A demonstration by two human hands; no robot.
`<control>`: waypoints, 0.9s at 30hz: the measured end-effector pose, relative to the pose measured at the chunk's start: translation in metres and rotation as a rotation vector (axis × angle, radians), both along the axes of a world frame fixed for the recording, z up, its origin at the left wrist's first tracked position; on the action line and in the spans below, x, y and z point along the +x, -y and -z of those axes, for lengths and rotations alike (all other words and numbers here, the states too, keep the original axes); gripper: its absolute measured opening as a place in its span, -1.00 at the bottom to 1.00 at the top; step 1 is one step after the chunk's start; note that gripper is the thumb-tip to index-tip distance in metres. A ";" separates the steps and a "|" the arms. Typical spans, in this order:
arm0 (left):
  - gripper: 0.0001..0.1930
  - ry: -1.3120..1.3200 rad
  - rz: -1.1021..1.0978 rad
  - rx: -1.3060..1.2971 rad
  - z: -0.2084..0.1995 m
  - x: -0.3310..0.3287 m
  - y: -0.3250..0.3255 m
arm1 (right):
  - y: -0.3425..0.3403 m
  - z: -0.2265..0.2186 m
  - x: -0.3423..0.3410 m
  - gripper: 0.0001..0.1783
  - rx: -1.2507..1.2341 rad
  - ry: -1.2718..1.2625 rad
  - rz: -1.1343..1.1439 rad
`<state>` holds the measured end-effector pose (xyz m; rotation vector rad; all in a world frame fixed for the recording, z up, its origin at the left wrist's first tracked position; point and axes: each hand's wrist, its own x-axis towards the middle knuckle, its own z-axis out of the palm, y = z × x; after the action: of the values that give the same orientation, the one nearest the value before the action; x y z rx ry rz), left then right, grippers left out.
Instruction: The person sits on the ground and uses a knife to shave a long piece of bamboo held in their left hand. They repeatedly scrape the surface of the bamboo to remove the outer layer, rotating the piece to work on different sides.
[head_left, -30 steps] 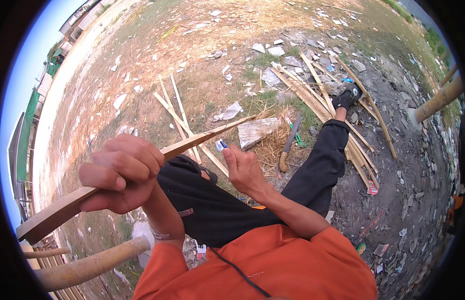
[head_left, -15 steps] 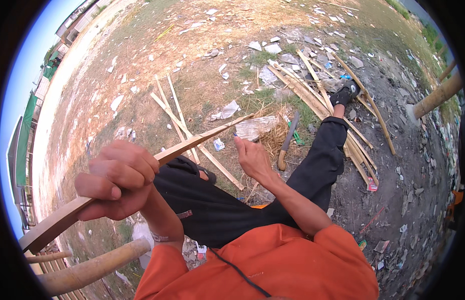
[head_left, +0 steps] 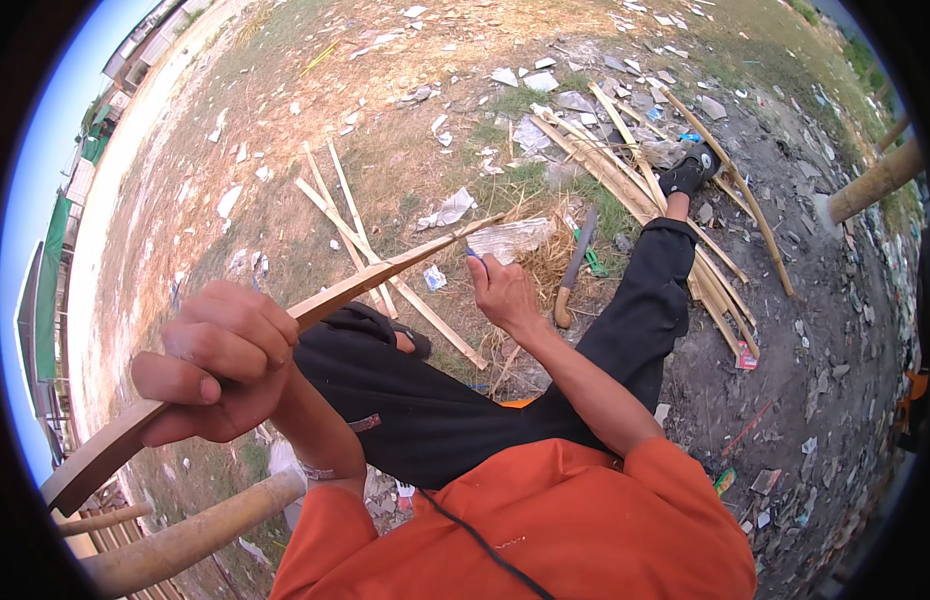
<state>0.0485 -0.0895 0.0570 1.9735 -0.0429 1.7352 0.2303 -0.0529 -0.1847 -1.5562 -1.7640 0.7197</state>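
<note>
My left hand [head_left: 225, 362] is closed round a long split bamboo strip [head_left: 355, 285]. The strip slants from the lower left rim up to a narrow far end near the middle of the view. My right hand [head_left: 507, 295] is closed, a little below that far end. A small blue bit [head_left: 473, 253] shows at its fingertips; what it belongs to is mostly hidden. It looks apart from the strip. Beyond my right hand a knife [head_left: 577, 270] with a wooden handle lies on the ground, beside dry straw [head_left: 552, 250].
Pale bamboo strips [head_left: 357, 240] lie crossed on the ground ahead. More strips [head_left: 625, 185] are piled by my right foot [head_left: 690, 175]. A curved pole [head_left: 730, 180] lies there too. Thick bamboo poles stand at right [head_left: 875, 185] and lower left [head_left: 200, 530]. Litter covers the ground.
My left hand has shifted slightly left and the strip with it. My right hand remains near the strip's far end, its blue bit showing a little more.
</note>
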 end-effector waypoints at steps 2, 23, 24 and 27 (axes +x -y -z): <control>-0.57 0.002 -0.004 0.010 -0.001 -0.004 -0.003 | -0.010 0.012 -0.001 -0.52 -0.035 -0.075 -0.017; -0.60 0.001 -0.041 -0.037 0.005 -0.003 0.002 | -0.029 0.085 0.043 -0.38 -0.330 0.018 0.095; -0.61 -0.008 -0.079 -0.048 0.000 -0.005 0.008 | -0.018 0.063 0.029 -0.39 -0.303 -0.049 0.026; -0.60 -0.005 -0.067 -0.049 0.003 -0.002 0.003 | 0.013 -0.033 0.010 -0.45 -0.207 -0.441 -0.155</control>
<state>0.0469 -0.0927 0.0538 1.9646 0.0671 1.7563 0.2400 -0.0658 -0.1517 -1.2689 -1.5218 1.2506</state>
